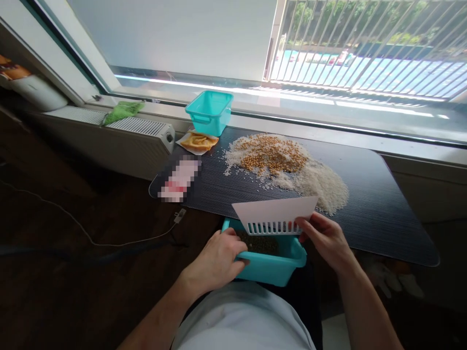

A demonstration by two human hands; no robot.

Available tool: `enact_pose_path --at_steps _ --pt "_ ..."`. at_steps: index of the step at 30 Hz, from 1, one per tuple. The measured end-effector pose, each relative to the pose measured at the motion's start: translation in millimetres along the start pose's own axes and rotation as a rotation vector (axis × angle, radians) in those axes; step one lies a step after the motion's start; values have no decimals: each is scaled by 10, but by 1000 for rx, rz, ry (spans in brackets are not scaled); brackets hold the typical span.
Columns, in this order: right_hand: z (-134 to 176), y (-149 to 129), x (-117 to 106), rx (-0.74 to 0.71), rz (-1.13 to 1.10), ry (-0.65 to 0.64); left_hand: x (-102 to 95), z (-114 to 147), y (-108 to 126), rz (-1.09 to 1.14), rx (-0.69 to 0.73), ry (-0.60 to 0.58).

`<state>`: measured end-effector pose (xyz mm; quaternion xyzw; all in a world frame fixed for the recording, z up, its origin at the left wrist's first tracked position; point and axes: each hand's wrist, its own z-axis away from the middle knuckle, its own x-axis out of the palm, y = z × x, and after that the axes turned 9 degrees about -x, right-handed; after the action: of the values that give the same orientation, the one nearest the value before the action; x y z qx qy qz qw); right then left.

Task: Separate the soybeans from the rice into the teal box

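Note:
My left hand (221, 256) is closed on the left rim of a turquoise plastic tub (268, 270) at the table's front edge, by my lap. Dark greenish-brown grains (260, 243) lie in the tub. Over its far side, my right hand (327, 240) pinches the right end of a thin white slotted plate (275, 211), its row of slots along the lower edge. Just beyond the plate, a heap of white rice-like grains (323, 187) spreads over the dark tabletop, topped with round golden-yellow peas or kernels (273, 153). The plate hides part of the tub.
Another turquoise tub (209, 114) stands at the table's back left. Near it are a yellow-orange item on white paper (199, 142) and a blurred pinkish rectangle (181, 179). A radiator (138, 141) with a green cloth (124, 112) runs left; a cable plug (179, 215) hangs below.

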<state>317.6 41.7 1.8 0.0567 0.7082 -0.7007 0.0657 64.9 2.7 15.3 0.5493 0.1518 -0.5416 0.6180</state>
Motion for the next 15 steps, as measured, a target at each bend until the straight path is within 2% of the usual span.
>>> enact_pose_path --at_steps 7,12,15 --pt "73 77 47 -27 -47 274 43 -27 22 10 -6 21" --pt "55 52 58 32 -132 357 26 -57 50 14 -8 12" --pt "39 -21 31 44 -123 452 -17 -69 47 12 -1 -6"
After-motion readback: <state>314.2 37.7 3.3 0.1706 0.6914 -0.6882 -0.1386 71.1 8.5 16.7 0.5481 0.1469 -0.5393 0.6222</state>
